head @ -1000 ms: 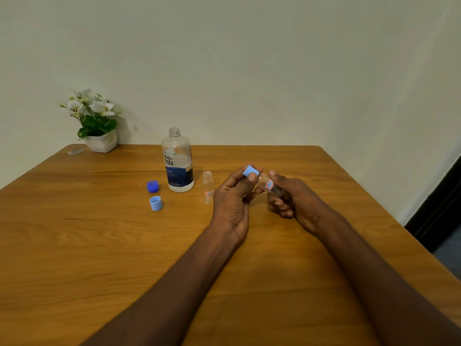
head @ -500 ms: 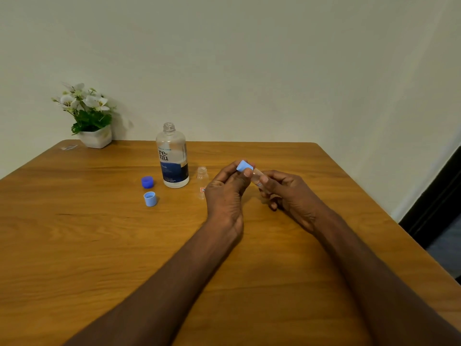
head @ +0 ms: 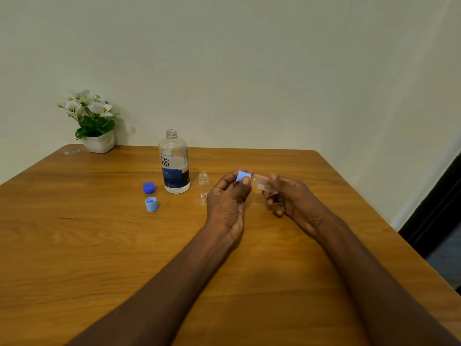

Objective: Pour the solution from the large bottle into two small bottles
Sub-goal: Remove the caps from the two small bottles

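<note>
A: Small clear plastic bottle (head: 262, 184)?
B: Tilted above the table's middle; right hand (head: 290, 199) grip curled round its body, left hand (head: 228, 198) pinching its light-blue cap (head: 243, 176).
A: Others?
B: Large clear blue-labelled bottle (head: 174, 162) uncapped, toward the far edge; second small clear bottle (head: 203, 188) just beside it, open. Two blue caps (head: 149, 196) left of that on the wooden table (head: 74, 245).

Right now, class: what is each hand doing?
Left hand: pinches the light blue cap.
Right hand: holds the small bottle.

Large bottle (head: 174, 162), two caps, perhaps one small bottle (head: 203, 188) crowd left.
</note>
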